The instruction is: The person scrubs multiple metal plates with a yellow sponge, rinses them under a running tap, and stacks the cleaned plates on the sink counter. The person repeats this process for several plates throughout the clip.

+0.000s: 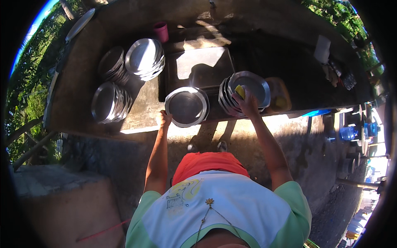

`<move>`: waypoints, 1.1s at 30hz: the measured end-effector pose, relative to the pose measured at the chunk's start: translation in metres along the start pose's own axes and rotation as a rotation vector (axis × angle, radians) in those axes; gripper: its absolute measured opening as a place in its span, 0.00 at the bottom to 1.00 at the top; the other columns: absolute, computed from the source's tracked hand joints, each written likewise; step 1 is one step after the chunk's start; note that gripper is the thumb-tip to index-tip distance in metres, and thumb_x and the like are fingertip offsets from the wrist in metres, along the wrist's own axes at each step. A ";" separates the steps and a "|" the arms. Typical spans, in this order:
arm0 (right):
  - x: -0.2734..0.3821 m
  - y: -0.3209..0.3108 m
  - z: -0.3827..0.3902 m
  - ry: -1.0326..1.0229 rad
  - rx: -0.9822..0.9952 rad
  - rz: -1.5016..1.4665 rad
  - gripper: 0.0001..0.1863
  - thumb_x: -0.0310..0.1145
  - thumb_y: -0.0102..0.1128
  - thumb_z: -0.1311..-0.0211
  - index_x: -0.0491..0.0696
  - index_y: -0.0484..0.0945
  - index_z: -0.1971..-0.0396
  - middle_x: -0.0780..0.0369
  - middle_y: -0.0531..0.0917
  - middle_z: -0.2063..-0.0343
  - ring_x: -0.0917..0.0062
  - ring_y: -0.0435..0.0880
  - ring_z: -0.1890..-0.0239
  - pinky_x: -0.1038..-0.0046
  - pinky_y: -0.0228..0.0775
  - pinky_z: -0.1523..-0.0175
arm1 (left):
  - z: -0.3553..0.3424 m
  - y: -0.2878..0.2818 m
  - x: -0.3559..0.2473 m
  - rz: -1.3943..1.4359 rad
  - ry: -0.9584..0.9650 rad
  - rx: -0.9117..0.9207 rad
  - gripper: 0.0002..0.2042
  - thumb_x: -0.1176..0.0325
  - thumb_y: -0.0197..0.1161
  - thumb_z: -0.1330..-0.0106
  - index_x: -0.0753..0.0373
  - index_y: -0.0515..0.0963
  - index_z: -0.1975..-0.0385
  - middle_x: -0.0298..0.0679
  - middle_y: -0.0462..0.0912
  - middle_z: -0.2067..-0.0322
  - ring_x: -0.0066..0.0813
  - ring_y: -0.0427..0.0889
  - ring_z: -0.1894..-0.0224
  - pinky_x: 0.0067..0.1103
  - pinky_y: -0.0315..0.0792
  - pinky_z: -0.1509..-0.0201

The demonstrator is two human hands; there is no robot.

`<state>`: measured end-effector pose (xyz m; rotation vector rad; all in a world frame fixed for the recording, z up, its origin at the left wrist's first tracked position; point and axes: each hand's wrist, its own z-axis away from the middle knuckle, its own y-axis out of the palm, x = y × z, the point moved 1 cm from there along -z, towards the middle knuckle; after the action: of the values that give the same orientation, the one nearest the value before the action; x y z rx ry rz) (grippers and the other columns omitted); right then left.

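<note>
My left hand is closed on the rim of a round metal plate at the counter's front edge. That plate lies nearly flat, with its dark inner face up; another rim shows just beneath it. To the right, my right hand grips a yellow sponge over a stack of metal plates. The sponge is against or just above the top plate; I cannot tell which. Part of the stack's near side is hidden by my right hand and wrist.
Three more plate stacks stand on the left: one sunlit, one darker, one nearer. A pink cup is behind them. Beyond my hands is a sunken basin. A shallow container sits right of the right-hand stack.
</note>
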<state>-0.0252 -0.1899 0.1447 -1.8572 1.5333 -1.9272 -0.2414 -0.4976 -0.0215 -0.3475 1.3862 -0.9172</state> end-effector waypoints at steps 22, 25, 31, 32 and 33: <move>0.077 0.162 -0.009 -0.886 0.506 -0.042 0.22 0.34 0.61 0.54 0.52 0.73 0.55 0.59 0.72 0.51 0.64 0.59 0.40 0.61 0.50 0.37 | 0.037 -0.008 -0.042 1.523 0.033 0.398 0.04 0.78 0.56 0.47 0.71 0.76 0.74 0.44 0.79 0.72 0.31 0.79 0.69 0.28 0.76 0.66; 0.083 0.144 -0.023 -0.487 0.250 0.364 0.13 0.29 0.56 0.53 0.52 0.79 0.63 0.64 0.76 0.56 0.66 0.66 0.47 0.64 0.59 0.44 | 0.033 -0.017 -0.044 1.336 -0.004 0.519 0.07 0.78 0.56 0.48 0.70 0.75 0.69 0.42 0.79 0.68 0.30 0.79 0.69 0.26 0.76 0.68; 0.088 0.147 -0.031 -0.801 0.232 0.107 0.14 0.27 0.52 0.51 0.47 0.76 0.61 0.62 0.72 0.52 0.67 0.68 0.52 0.69 0.61 0.44 | 0.039 -0.034 -0.075 1.526 0.141 0.534 0.11 0.81 0.56 0.48 0.69 0.73 0.62 0.42 0.79 0.69 0.26 0.79 0.68 0.18 0.74 0.65; 0.087 0.150 -0.028 -0.872 0.417 -0.046 0.16 0.27 0.52 0.51 0.49 0.76 0.59 0.63 0.72 0.52 0.67 0.68 0.53 0.70 0.60 0.44 | 0.041 -0.042 -0.079 1.473 0.085 0.530 0.13 0.81 0.56 0.47 0.69 0.72 0.60 0.43 0.78 0.67 0.26 0.78 0.66 0.19 0.74 0.65; 0.085 0.153 -0.026 -0.660 0.416 -0.053 0.19 0.25 0.55 0.53 0.52 0.76 0.57 0.62 0.72 0.52 0.66 0.69 0.52 0.68 0.61 0.44 | 0.040 -0.057 -0.081 1.402 0.056 0.561 0.15 0.82 0.56 0.47 0.69 0.70 0.58 0.43 0.77 0.64 0.26 0.78 0.65 0.20 0.75 0.64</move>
<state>-0.1548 -0.3059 0.1117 -2.0366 0.8215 -1.2938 -0.2175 -0.4860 0.0819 0.9932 0.9942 -0.0752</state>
